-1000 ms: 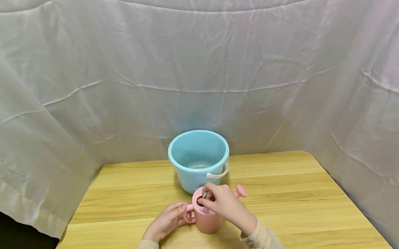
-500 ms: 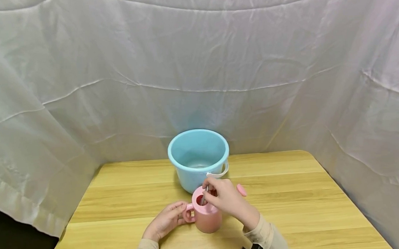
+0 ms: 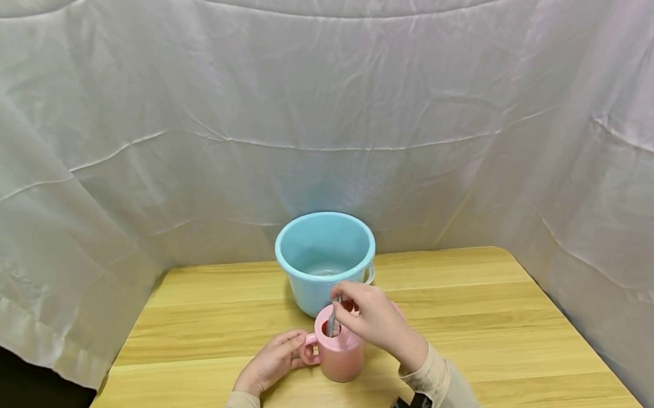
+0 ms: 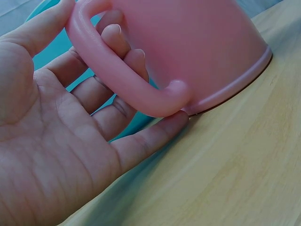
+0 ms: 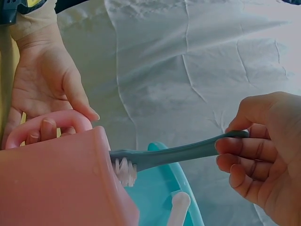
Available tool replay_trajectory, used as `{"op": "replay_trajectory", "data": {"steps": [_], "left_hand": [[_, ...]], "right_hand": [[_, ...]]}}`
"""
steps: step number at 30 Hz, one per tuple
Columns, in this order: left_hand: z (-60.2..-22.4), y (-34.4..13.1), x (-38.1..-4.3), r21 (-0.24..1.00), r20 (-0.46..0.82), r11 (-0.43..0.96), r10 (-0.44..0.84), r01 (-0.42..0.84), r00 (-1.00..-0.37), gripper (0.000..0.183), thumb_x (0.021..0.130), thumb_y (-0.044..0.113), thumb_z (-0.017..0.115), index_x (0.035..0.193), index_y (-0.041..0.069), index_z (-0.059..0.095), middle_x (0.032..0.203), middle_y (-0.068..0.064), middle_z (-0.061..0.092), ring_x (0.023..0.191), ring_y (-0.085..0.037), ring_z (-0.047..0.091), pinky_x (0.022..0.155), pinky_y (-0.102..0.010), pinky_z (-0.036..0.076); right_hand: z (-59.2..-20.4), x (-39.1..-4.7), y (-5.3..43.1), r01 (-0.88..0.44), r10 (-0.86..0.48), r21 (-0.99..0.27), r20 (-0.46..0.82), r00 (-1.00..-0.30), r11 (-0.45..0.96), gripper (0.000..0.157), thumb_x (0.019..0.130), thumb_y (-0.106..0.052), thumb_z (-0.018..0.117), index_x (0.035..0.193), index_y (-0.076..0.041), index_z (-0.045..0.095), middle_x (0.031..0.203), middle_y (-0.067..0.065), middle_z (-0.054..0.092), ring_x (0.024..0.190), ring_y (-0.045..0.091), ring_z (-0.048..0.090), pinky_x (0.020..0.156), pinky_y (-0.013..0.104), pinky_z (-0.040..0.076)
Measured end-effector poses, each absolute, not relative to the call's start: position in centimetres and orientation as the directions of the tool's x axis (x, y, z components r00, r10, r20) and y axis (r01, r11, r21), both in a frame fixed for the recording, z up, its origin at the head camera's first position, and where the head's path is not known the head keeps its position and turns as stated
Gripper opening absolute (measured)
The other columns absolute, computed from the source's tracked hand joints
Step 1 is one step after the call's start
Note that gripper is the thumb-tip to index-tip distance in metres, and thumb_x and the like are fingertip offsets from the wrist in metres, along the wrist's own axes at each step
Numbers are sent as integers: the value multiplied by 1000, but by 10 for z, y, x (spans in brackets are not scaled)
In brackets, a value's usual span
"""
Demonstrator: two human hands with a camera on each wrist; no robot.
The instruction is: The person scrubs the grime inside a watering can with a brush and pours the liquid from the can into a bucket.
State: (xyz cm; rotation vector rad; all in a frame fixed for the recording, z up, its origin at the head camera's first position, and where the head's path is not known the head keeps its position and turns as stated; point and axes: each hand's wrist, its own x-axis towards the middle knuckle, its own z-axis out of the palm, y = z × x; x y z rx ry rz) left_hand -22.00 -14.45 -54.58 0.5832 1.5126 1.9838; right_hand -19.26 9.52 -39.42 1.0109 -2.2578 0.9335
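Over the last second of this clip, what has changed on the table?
The right hand has risen a little, drawing the grey brush further out of the pink watering can, so more of the brush shows. Nothing was newly grasped or let go. Unchanged: the left hand on the can's handle, the can itself and the blue bucket.

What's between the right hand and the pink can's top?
A grey-green brush, best seen in the right wrist view: the right hand pinches its handle end; white bristles show at the pink can's top.
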Motion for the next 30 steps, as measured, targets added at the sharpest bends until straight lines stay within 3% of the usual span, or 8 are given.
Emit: {"op": "replay_trajectory", "data": {"steps": [9,19,30], "left_hand": [[-546,-144,-220,965,10,-202,674,-170,-739,32,107,24,35,87,19,59,102,3,64,106,-15,66,103,-40,50],[-543,-144,-219,964,9,-203,672,-172,-741,32,107,23,35,87,17,59,102,2,63,105,-17,66,102,-39,51],[-541,-144,-218,963,3,-202,674,-180,-739,32,106,25,37,85,17,59,104,2,63,106,-16,65,102,-38,51]], "right_hand": [[-396,-194,95,-808,-460,-310,695,-552,502,13,83,-1,64,92,-10,64,76,-3,59,68,6,53,59,12,45],[-394,-201,94,-876,-500,-105,786,-364,472,18,81,2,61,95,-7,64,82,-1,64,76,10,57,69,17,50],[-382,-201,92,-873,-468,-44,831,-302,485,18,80,2,59,95,-4,67,81,0,65,75,12,58,69,22,51]]}}
